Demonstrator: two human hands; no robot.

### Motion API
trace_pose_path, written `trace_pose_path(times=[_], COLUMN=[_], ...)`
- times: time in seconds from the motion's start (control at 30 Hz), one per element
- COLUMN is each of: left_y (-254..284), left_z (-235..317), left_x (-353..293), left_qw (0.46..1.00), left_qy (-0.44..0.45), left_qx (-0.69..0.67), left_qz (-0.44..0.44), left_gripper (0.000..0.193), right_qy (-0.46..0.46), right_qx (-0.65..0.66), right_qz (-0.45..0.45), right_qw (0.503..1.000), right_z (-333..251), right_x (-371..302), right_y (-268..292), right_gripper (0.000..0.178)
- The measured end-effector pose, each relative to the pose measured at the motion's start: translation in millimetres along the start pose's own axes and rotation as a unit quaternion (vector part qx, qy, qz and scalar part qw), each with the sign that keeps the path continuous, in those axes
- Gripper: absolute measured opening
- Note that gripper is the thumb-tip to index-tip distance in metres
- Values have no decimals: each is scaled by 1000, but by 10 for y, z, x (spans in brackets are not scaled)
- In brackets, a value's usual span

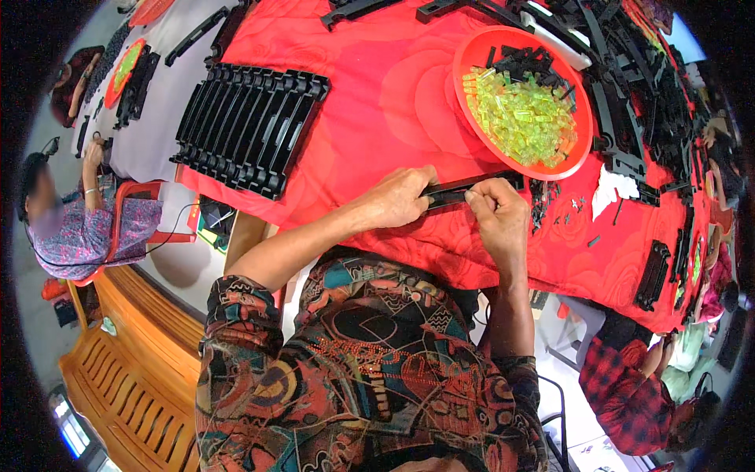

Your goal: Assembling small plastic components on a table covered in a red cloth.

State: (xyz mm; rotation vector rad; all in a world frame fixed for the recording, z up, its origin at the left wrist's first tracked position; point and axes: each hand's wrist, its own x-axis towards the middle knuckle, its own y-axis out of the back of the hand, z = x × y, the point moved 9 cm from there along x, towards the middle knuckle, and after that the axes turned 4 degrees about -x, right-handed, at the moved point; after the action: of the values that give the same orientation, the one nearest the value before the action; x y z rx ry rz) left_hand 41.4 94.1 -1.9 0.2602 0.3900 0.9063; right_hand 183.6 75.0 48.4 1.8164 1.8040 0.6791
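A long black plastic bar (pixel 452 189) lies crosswise in front of me at the near side of the red-covered table. My left hand (pixel 403 198) is closed round its left end. My right hand (pixel 497 206) is closed too, thumb and fingers pinched at the bar's near edge; whether a small part sits between the fingertips is hidden. Just beyond my right hand is a red bowl (pixel 454 75) with many small yellow-green translucent pieces (pixel 515 118) and some black pieces (pixel 523 63). A row of similar black bars (pixel 248 130) lies side by side to the left.
Many black plastic parts (pixel 621 102) are heaped at the right. Small metal bits (pixel 568 212) and a torn white scrap (pixel 613 190) lie right of my right hand. One person (pixel 79 224) sits at the left, another in red-black checks (pixel 629 393) at the lower right. A wooden bench (pixel 130 385) stands lower left.
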Motion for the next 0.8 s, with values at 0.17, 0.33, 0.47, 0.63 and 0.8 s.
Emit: trace_pose_path(times=[0.17, 0.33, 0.47, 0.63, 0.8], left_y=[-9, -26, -27, -9, 29], left_z=[-27, 7, 9, 51, 23], left_x=[13, 3, 12, -1, 7], left_qw=[1000, 999, 999, 998, 997], left_qy=[2, -7, -12, -14, -8], left_qx=[19, 47, 51, 58, 31], left_qz=[-2, -5, -4, 22, 65], left_gripper=[13, 17, 17, 18, 18], right_qy=[6, 50, 56, 96, 62], right_qx=[-33, -75, -103, -130, -122], right_qz=[-28, -47, -76, -82, -24], right_qw=[999, 995, 990, 983, 990], right_z=[-41, -97, -122, -165, -166], right_x=[36, 50, 65, 68, 31], right_y=[-8, -36, -57, -64, 0], right_gripper=[12, 12, 12, 12, 10])
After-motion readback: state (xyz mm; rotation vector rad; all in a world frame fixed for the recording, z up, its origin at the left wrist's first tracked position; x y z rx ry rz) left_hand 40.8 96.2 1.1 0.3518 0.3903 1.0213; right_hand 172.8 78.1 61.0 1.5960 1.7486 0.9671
